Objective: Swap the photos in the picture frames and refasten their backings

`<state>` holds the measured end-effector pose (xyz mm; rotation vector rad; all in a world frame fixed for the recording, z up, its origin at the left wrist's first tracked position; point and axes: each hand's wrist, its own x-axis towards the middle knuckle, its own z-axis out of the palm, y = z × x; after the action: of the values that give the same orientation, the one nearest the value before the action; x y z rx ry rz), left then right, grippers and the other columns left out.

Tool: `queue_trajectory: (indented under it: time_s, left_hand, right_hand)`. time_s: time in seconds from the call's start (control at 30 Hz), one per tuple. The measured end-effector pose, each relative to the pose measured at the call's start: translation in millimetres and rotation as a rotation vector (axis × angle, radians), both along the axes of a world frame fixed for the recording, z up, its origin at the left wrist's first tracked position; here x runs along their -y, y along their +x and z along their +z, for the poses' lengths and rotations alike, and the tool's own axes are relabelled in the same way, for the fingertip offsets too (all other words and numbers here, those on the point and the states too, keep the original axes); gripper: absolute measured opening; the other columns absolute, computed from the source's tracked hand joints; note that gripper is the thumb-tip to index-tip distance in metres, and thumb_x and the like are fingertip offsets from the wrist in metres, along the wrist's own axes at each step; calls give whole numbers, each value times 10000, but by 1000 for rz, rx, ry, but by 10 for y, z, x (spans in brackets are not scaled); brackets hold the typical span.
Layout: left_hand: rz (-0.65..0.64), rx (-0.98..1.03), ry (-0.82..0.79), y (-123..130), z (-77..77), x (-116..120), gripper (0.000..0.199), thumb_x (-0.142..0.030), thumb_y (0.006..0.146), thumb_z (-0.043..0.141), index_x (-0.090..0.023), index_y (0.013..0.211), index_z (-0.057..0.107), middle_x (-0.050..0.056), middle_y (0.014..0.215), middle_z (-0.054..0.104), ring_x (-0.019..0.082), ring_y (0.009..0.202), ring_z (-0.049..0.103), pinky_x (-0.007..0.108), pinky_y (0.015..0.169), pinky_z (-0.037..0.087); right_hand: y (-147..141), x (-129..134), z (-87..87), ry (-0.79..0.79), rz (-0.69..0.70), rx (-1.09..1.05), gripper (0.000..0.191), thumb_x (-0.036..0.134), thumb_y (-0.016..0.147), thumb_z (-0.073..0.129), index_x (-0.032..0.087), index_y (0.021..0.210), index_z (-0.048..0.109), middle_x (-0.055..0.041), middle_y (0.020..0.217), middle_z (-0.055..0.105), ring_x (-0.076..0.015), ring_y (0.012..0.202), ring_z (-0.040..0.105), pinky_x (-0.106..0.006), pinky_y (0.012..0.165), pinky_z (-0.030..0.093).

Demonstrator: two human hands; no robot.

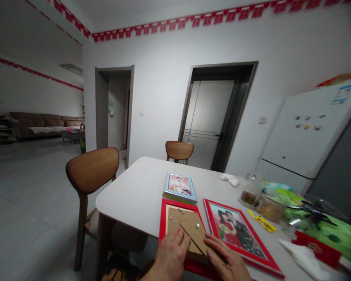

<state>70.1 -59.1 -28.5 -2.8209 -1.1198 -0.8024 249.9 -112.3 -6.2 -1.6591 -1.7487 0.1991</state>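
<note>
A red picture frame [163,218] lies face down at the table's near edge, its brown backing board [190,224] turned up. Small metal clips and a dark strip show on the board. My left hand [174,249] rests on the board's lower left part, fingers stretched out and lying on it. On the board's lower right side lies my right hand [226,259], its fingers extended and slightly bent. Just right of it is a second red frame [236,230], face up with a photo of two people. Beyond the backing board sits a light blue framed photo [179,186], apparently stacked on another frame.
Glass jars [248,191], a yellow packet [265,223], green bags [339,234], a red packet [318,248] and white tissue [304,259] crowd the table's right side. Crumpled white tissue [229,179] lies farther back. Wooden chairs [93,169] stand at the left and far sides.
</note>
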Motion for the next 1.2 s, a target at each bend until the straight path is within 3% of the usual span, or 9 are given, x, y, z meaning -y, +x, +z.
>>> queue_trajectory:
  time_s: [0.1, 0.3, 0.43, 0.63, 0.83, 0.97, 1.2]
  left_hand:
    - [-9, -20, -111, 13, -67, 2, 403, -175, 808, 409, -226, 1208, 399, 59, 1248, 435, 207, 1140, 393, 324, 950, 345]
    - [-3, -20, -283, -135, 111, 14, 377, -239, 767, 470, -168, 1137, 486, 88, 1217, 468, 218, 1122, 409, 334, 971, 305]
    - [-39, 44, -322, -257, 104, 17, 387, -328, 726, 543, -194, 1088, 515, 70, 1202, 486, 216, 1108, 419, 377, 991, 251]
    - [-101, 67, -339, -429, 34, -17, 455, -373, 676, 604, -206, 1083, 488, 61, 1225, 461, 201, 1137, 381, 401, 1014, 165]
    - [-62, 79, -366, -443, 69, -42, 513, -355, 649, 627, -191, 1105, 461, 70, 1181, 495, 202, 1119, 396, 392, 1011, 160]
    - [-34, 65, -374, -426, 112, -35, 596, -360, 641, 631, -153, 1158, 419, 89, 1158, 510, 200, 1086, 424, 358, 1001, 188]
    - [2, 85, -371, -413, 131, -2, 528, -370, 655, 601, -173, 1122, 452, 67, 1130, 529, 200, 1052, 448, 348, 990, 201]
  right_hand:
    - [-6, -43, -111, -51, 17, 75, 458, 479, 647, 514, 180, 978, 617, -116, 1116, 556, -239, 1016, 518, -353, 869, 423]
    - [-126, -218, -247, -45, 9, 187, 429, 424, 666, 509, 186, 1012, 596, -109, 1104, 558, -240, 1034, 485, -394, 907, 360]
    - [-151, -244, -287, -32, 17, 252, 385, 386, 726, 446, 176, 1012, 594, -111, 1076, 563, -233, 1011, 476, -387, 895, 349]
    - [-165, -250, -210, -75, 27, 306, 358, 383, 761, 401, 200, 1003, 592, -87, 1055, 561, -219, 992, 463, -345, 871, 345]
    - [-197, -492, -88, -78, -16, 418, 348, 357, 793, 347, 229, 1052, 542, -85, 1119, 507, -217, 1007, 438, -330, 845, 326]
    - [-225, -629, -56, -97, -66, 475, 303, 332, 808, 318, 201, 918, 568, -89, 979, 539, -195, 890, 468, -306, 787, 333]
    - [-242, -667, -53, -93, -86, 478, 228, 247, 792, 338, 176, 791, 555, -82, 860, 526, -179, 793, 462, -288, 733, 344]
